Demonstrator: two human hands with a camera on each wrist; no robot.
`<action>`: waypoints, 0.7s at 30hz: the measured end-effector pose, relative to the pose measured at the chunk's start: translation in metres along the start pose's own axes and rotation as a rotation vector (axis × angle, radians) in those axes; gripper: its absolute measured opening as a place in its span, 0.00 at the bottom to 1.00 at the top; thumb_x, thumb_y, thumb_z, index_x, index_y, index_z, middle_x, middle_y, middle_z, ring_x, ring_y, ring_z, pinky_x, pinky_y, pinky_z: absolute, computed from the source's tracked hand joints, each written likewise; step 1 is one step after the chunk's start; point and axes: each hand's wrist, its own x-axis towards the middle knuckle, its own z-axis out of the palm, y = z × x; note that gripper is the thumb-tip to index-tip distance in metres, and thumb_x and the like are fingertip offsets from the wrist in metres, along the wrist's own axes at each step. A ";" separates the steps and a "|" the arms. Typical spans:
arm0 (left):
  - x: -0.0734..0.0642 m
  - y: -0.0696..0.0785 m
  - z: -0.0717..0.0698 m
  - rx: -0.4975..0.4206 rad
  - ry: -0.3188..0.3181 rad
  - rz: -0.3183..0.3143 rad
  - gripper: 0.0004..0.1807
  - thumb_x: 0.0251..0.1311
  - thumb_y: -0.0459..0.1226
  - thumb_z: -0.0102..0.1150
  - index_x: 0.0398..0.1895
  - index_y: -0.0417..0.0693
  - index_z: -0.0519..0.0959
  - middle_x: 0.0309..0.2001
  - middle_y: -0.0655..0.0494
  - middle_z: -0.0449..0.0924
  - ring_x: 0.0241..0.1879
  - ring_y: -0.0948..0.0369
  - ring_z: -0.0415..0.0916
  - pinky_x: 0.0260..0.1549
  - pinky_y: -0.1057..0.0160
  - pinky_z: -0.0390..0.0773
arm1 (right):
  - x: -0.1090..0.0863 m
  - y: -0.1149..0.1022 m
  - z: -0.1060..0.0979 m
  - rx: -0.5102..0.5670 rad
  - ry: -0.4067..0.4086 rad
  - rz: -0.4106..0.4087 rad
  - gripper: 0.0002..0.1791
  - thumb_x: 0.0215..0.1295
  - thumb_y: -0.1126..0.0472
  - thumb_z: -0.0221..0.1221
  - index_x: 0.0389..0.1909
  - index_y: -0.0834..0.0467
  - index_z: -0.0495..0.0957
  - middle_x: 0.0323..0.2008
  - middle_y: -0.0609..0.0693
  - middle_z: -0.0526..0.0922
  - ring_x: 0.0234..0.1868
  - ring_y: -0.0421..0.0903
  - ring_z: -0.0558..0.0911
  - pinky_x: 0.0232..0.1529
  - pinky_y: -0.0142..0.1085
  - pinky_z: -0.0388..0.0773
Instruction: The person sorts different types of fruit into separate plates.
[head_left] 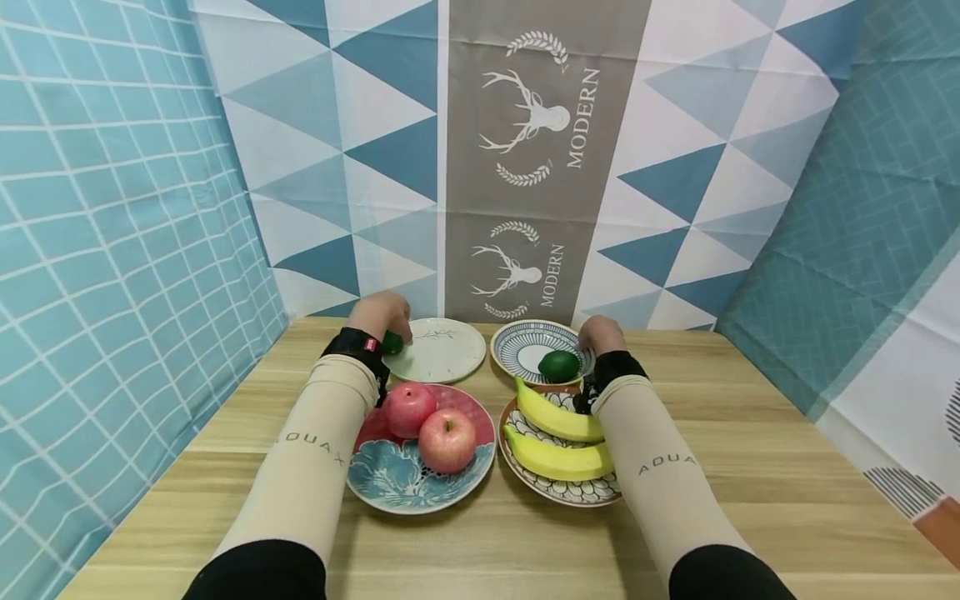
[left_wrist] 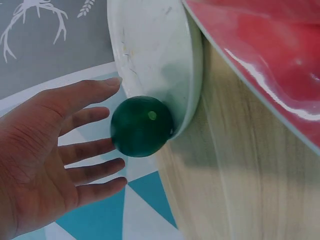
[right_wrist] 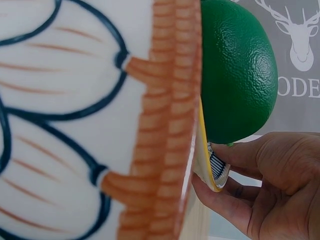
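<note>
My left hand (head_left: 382,317) is at the left side of a white plate (head_left: 442,358), next to a green lime (left_wrist: 141,126) at the plate's edge. In the left wrist view its fingers (left_wrist: 95,172) are spread and slightly bent, with the fingertips right at the lime's side. My right hand (head_left: 602,335) pinches the right rim of a blue-patterned plate (head_left: 517,342), thumb above and fingers beneath. A second green lime (head_left: 559,366) lies in that plate, close to the right thumb (right_wrist: 245,152).
Nearer me, a red and blue plate (head_left: 420,493) holds two red apples (head_left: 447,441). To its right, a brown-rimmed floral plate (head_left: 555,490) bears two bananas (head_left: 562,458), partly behind my right forearm. Patterned cloth (head_left: 517,167) hangs behind the wooden table (head_left: 480,558).
</note>
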 end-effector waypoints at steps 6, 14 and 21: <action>0.000 -0.006 0.006 -0.013 0.003 0.014 0.28 0.66 0.44 0.70 0.63 0.36 0.80 0.61 0.39 0.79 0.56 0.47 0.77 0.58 0.49 0.81 | 0.001 -0.003 -0.001 0.000 0.003 0.000 0.14 0.76 0.59 0.63 0.45 0.69 0.87 0.45 0.63 0.83 0.39 0.55 0.79 0.39 0.43 0.77; -0.001 -0.013 0.012 -0.036 0.013 0.043 0.30 0.64 0.42 0.71 0.65 0.34 0.78 0.63 0.37 0.77 0.59 0.46 0.75 0.58 0.48 0.80 | 0.001 -0.003 0.000 -0.014 0.010 -0.002 0.14 0.76 0.59 0.63 0.43 0.69 0.87 0.43 0.62 0.83 0.38 0.54 0.78 0.40 0.42 0.76; 0.005 -0.012 0.018 -0.052 0.005 0.060 0.30 0.65 0.38 0.71 0.68 0.34 0.76 0.62 0.36 0.77 0.57 0.46 0.75 0.57 0.50 0.81 | -0.002 -0.002 -0.001 -0.022 0.000 -0.015 0.13 0.77 0.61 0.62 0.43 0.69 0.87 0.44 0.63 0.82 0.38 0.53 0.76 0.38 0.42 0.74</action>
